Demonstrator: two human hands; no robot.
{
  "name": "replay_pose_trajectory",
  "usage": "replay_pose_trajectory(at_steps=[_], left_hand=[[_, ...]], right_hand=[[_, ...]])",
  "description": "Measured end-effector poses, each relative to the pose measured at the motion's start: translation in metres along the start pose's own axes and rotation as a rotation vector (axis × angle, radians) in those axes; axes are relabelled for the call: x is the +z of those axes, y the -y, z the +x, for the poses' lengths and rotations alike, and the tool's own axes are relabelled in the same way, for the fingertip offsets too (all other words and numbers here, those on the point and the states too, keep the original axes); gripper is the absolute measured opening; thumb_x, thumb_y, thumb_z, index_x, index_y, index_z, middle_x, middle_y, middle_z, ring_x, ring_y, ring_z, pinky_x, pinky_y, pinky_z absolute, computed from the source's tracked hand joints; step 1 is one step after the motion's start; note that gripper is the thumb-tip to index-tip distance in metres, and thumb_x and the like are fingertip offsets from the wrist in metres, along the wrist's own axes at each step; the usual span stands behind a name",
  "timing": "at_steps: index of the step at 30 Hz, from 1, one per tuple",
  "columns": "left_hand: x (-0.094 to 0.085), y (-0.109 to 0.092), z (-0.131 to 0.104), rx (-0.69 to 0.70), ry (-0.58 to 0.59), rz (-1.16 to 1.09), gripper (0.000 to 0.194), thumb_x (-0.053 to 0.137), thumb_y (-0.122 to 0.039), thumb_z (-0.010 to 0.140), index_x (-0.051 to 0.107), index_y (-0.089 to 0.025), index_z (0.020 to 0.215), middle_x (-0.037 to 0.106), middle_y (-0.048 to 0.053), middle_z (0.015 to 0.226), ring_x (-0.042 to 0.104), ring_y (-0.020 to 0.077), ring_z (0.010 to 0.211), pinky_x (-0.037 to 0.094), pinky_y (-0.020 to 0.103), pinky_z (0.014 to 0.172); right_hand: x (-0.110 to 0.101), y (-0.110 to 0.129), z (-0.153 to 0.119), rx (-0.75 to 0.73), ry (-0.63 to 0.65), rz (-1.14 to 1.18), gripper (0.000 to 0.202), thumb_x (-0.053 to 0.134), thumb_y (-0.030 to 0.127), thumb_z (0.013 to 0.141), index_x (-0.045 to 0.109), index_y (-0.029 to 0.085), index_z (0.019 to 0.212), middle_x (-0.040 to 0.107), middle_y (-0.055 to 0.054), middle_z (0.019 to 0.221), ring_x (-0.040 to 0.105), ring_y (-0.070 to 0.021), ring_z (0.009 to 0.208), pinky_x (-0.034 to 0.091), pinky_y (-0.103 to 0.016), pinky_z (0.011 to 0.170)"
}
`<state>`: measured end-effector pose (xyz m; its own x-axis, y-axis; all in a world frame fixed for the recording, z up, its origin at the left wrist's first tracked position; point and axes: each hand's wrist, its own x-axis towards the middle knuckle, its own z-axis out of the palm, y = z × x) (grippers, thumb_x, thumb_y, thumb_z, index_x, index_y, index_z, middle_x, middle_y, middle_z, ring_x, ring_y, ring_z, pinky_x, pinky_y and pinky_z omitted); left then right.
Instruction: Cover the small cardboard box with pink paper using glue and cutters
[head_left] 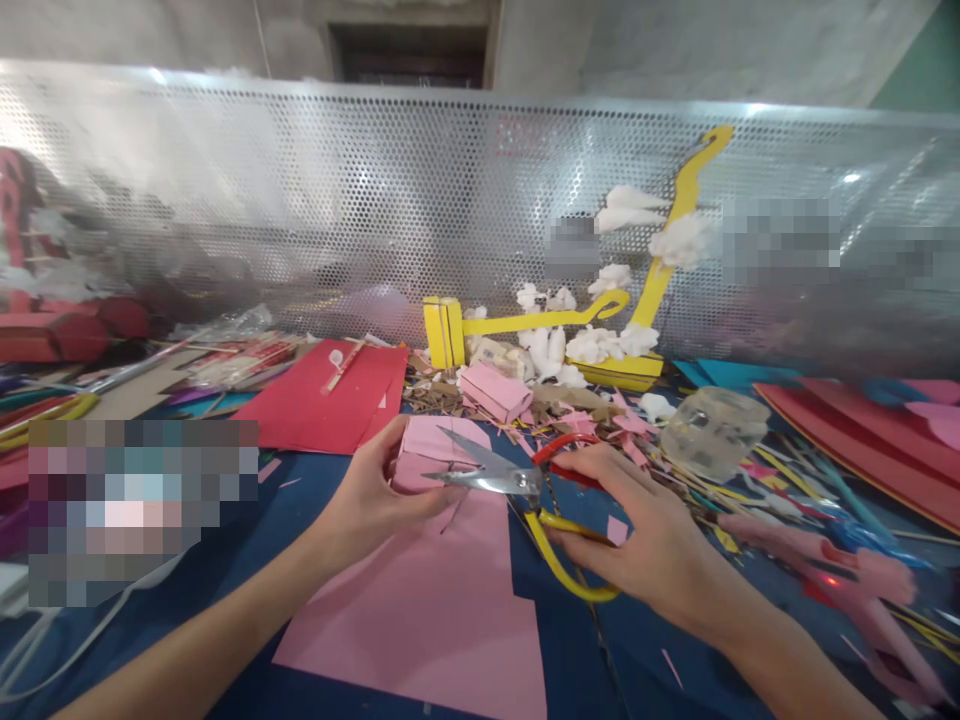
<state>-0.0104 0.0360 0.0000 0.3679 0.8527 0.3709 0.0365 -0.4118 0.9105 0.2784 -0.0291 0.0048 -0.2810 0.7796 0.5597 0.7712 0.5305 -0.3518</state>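
My right hand (637, 530) has its fingers in the handles of a pair of scissors (517, 482), one handle red and one yellow. The blades are spread apart and point left, over or against a pink paper-covered block (435, 440). That block is gripped between the thumb and fingers of my left hand (375, 490). Under it a large pink sheet (442, 620) lies on the blue tabletop, with a cut-out corner on its right side. Whether the sheet is joined to the block I cannot tell.
Red sheets (322, 400) lie left of centre. Paper scraps, a pink block (495, 390) and yellow cardboard shapes (446, 332) with white fluff sit behind. On the right are a clear tape roll (716, 432) and a pink glue gun (832, 570). A perforated metal panel (300, 190) stands behind.
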Motion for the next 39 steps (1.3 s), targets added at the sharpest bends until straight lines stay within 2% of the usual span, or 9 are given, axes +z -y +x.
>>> replay_pose_trajectory(at_steps=[5, 9, 17, 26, 31, 33, 35, 37, 39], left_hand=[[0.000, -0.002, -0.001, 0.008, 0.000, 0.004, 0.042, 0.087, -0.029, 0.079, 0.067, -0.024, 0.115, 0.077, 0.004, 0.107, 0.074, 0.0252, 0.099, 0.062, 0.038, 0.085], [-0.001, -0.005, -0.001, 0.004, -0.015, 0.003, 0.044, 0.086, -0.024, 0.078, 0.067, -0.020, 0.116, 0.078, 0.005, 0.106, 0.075, 0.0246, 0.098, 0.061, 0.036, 0.084], [0.000, -0.007, 0.001, 0.018, -0.027, 0.028, 0.041, 0.087, -0.021, 0.076, 0.070, -0.020, 0.113, 0.078, 0.003, 0.105, 0.074, 0.0218, 0.097, 0.061, 0.032, 0.083], [0.003, -0.011, 0.001, -0.005, -0.047, 0.058, 0.041, 0.087, -0.025, 0.076, 0.071, -0.021, 0.113, 0.079, 0.004, 0.106, 0.074, 0.0233, 0.098, 0.061, 0.035, 0.086], [0.001, -0.010, 0.005, -0.066, -0.062, 0.041, 0.047, 0.086, -0.038, 0.078, 0.067, -0.021, 0.117, 0.078, 0.006, 0.109, 0.075, 0.0256, 0.101, 0.062, 0.038, 0.087], [-0.004, -0.004, 0.006, -0.103, -0.101, 0.115, 0.060, 0.083, -0.045, 0.080, 0.059, -0.023, 0.130, 0.076, 0.009, 0.115, 0.074, 0.0278, 0.104, 0.062, 0.041, 0.088], [-0.009, 0.004, 0.007, -0.110, -0.145, 0.262, 0.070, 0.077, -0.050, 0.084, 0.048, -0.025, 0.143, 0.072, 0.012, 0.126, 0.071, 0.0311, 0.115, 0.059, 0.047, 0.096], [-0.014, 0.009, 0.008, -0.057, -0.177, 0.416, 0.065, 0.067, -0.051, 0.093, 0.044, -0.027, 0.148, 0.063, 0.015, 0.142, 0.060, 0.0335, 0.133, 0.050, 0.052, 0.109], [-0.017, 0.010, 0.007, 0.081, -0.258, 0.550, 0.053, 0.058, -0.045, 0.100, 0.044, -0.027, 0.148, 0.053, 0.015, 0.152, 0.049, 0.0332, 0.144, 0.043, 0.055, 0.116]], right_hand=[[-0.001, 0.000, 0.000, -0.045, 0.010, -0.020, 0.044, 0.077, 0.042, 0.091, 0.059, 0.034, 0.130, 0.069, -0.007, 0.126, 0.071, -0.0295, 0.113, 0.060, -0.042, 0.096], [-0.002, -0.002, -0.001, -0.057, 0.037, -0.060, 0.042, 0.072, 0.038, 0.095, 0.057, 0.031, 0.134, 0.067, -0.007, 0.131, 0.068, -0.0278, 0.120, 0.058, -0.041, 0.100], [0.001, -0.006, -0.001, -0.060, -0.003, -0.074, 0.039, 0.070, 0.038, 0.097, 0.061, 0.031, 0.134, 0.070, -0.005, 0.131, 0.069, -0.0260, 0.119, 0.058, -0.040, 0.100], [0.005, -0.003, 0.001, -0.072, -0.097, -0.077, 0.031, 0.066, 0.041, 0.100, 0.068, 0.027, 0.127, 0.075, -0.007, 0.120, 0.074, -0.0257, 0.107, 0.063, -0.039, 0.093], [0.008, -0.003, 0.003, -0.090, -0.171, -0.135, 0.027, 0.064, 0.040, 0.101, 0.068, 0.026, 0.124, 0.076, -0.007, 0.115, 0.074, -0.0250, 0.103, 0.063, -0.038, 0.090], [0.009, -0.004, 0.004, -0.083, -0.190, -0.150, 0.027, 0.063, 0.039, 0.102, 0.066, 0.025, 0.124, 0.075, -0.007, 0.115, 0.074, -0.0252, 0.105, 0.063, -0.038, 0.089], [0.010, -0.006, 0.005, -0.087, -0.213, -0.181, 0.027, 0.063, 0.039, 0.102, 0.064, 0.024, 0.125, 0.074, -0.008, 0.116, 0.073, -0.0263, 0.107, 0.062, -0.039, 0.091], [0.010, -0.008, 0.005, -0.116, -0.236, -0.235, 0.028, 0.061, 0.037, 0.103, 0.062, 0.023, 0.128, 0.073, -0.009, 0.117, 0.071, -0.0275, 0.111, 0.060, -0.042, 0.095], [0.011, -0.008, 0.005, -0.166, -0.263, -0.292, 0.028, 0.058, 0.032, 0.105, 0.061, 0.022, 0.130, 0.072, -0.010, 0.118, 0.070, -0.0281, 0.113, 0.058, -0.043, 0.098]])
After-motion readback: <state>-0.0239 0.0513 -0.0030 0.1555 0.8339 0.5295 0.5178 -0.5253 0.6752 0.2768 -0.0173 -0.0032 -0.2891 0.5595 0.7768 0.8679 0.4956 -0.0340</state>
